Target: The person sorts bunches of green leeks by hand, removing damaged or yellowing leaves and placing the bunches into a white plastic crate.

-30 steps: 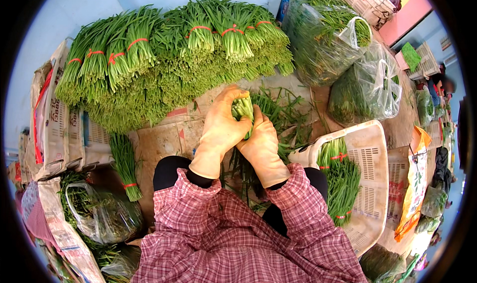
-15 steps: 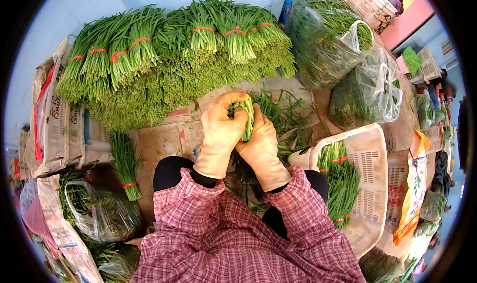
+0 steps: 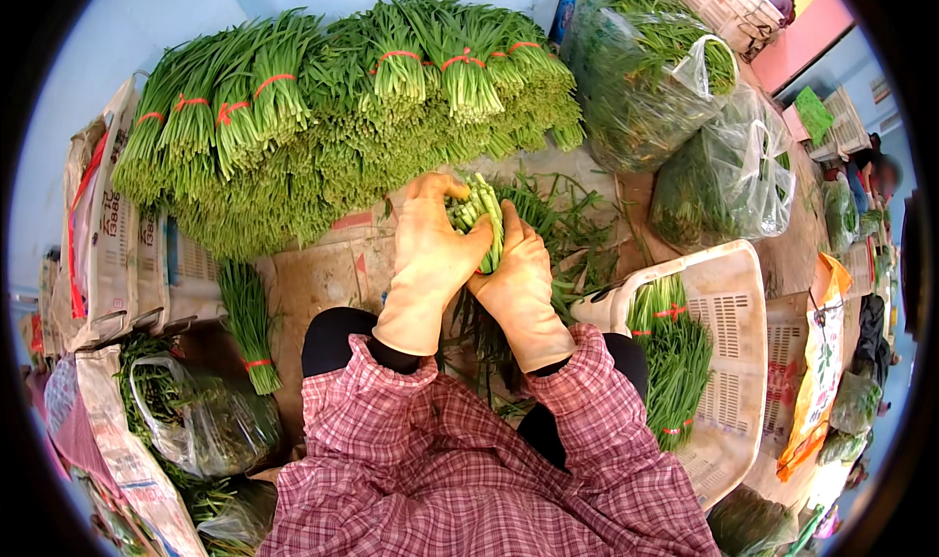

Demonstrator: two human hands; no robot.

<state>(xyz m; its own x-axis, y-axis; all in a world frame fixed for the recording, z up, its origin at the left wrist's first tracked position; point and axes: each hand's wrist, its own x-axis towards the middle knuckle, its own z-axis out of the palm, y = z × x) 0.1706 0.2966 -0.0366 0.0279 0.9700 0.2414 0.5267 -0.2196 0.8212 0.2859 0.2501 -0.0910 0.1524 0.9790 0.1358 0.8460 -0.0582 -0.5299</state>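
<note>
Between my two gloved hands stands a bunch of chives (image 3: 479, 208), its pale stem ends up and facing me. My left hand (image 3: 423, 259) curls around its left side, thumb across the front. Against the right side presses my right hand (image 3: 518, 281), fingers bent along the stems. The bunch's lower part is hidden by the gloves and my wrists. Dark green leaves (image 3: 562, 215) lie loose on the floor just beyond and right of my hands.
A big pile of chive bunches with red ties (image 3: 342, 136) lines the wall ahead. Right stands a pale plastic basket (image 3: 729, 381) holding tied bunches; behind it are stuffed clear bags (image 3: 719, 190). One tied bunch (image 3: 246, 317) lies left, near a bag of greens (image 3: 220, 415).
My left hand has shifted slightly left and its fingers have loosened, so more of the stem ends shows. The right hand stays against the bunch, nearly where it was.
</note>
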